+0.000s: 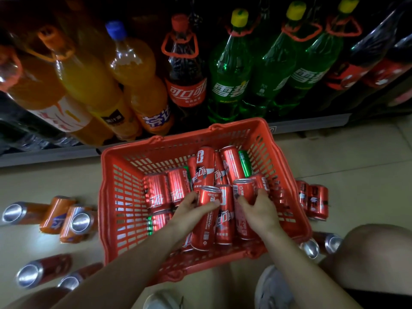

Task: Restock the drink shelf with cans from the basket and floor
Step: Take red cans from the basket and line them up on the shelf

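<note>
1. Head view, far left: orange soda cans (66, 217) lie on their sides on the floor (356, 157) at 9 o'clock from the basket, with darker red cans (42, 269) at about 8 o'clock, none of them shelved yet.
2. At 11 o'clock, large orange soda bottles (93, 85) fill the left of the bottom shelf (44, 156); no cans show on the visible part of it.
3. Centre: the red plastic basket (116, 197) sits on the floor just in front of the shelf, holding a good many red cola cans (178, 188) and a few green cans (244, 162).
4. The left hand (189, 210) is curled round one red cola can (207, 217), fingers closed on its upper body.
5. Just right of it, the right hand (258, 208) is wrapped round a second red cola can (243, 206).
6. At 12 to 1 o'clock stand a cola bottle (186, 70) and green Sprite bottles (231, 70).
7. At 3 o'clock, more red cans (316, 201) lie outside the basket, and silver can ends (321, 245) show at 4 o'clock by the knee (374, 255).
8. Judged from this, restocking is early: most cans remain to be lifted.
</note>
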The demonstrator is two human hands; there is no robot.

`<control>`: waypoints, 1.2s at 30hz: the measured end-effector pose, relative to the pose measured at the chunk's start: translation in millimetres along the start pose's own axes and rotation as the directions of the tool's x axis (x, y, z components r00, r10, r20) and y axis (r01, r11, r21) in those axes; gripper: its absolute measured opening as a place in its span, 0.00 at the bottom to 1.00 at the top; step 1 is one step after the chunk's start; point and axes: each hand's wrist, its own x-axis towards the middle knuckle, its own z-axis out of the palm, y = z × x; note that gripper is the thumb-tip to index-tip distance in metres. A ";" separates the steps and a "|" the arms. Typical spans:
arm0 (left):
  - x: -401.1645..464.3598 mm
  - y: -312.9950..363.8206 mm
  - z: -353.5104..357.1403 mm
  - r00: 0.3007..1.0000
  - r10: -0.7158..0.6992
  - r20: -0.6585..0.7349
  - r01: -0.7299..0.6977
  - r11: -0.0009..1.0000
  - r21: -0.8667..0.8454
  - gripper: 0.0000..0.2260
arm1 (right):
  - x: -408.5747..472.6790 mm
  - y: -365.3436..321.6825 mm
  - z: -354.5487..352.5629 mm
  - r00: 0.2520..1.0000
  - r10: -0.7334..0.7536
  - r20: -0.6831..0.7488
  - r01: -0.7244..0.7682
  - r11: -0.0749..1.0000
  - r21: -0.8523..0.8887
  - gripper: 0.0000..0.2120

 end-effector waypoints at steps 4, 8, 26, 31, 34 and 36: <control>1.0 -2.4 2.2 0.995 -0.092 0.036 0.097 0.976 -0.194 0.30 | -1.0 -0.2 0.1 0.996 -0.006 0.092 0.001 0.998 0.057 0.15; 2.6 1.5 7.7 0.991 -0.121 0.063 0.133 0.959 -0.252 0.33 | -5.9 -2.8 9.8 0.981 0.055 0.185 -0.111 0.946 0.306 0.16; -15.5 22.0 24.3 0.996 0.027 0.080 -0.013 0.984 -0.175 0.26 | -7.0 4.8 12.2 0.952 -0.070 0.299 -0.131 0.789 0.600 0.23; -2.4 59.8 10.3 0.995 0.096 -0.011 -0.097 0.987 -0.126 0.19 | 6.9 -30.6 10.7 0.951 -0.097 0.295 -0.134 0.730 0.670 0.16; 8.5 80.5 3.4 0.999 0.051 -0.020 -0.054 0.979 -0.197 0.27 | 21.6 -51.9 15.3 0.947 -0.112 0.302 -0.120 0.748 0.653 0.21; 11.2 91.9 0.0 0.999 0.035 -0.008 -0.036 0.972 -0.233 0.28 | 33.4 -62.5 18.3 0.933 -0.127 0.336 -0.118 0.776 0.620 0.29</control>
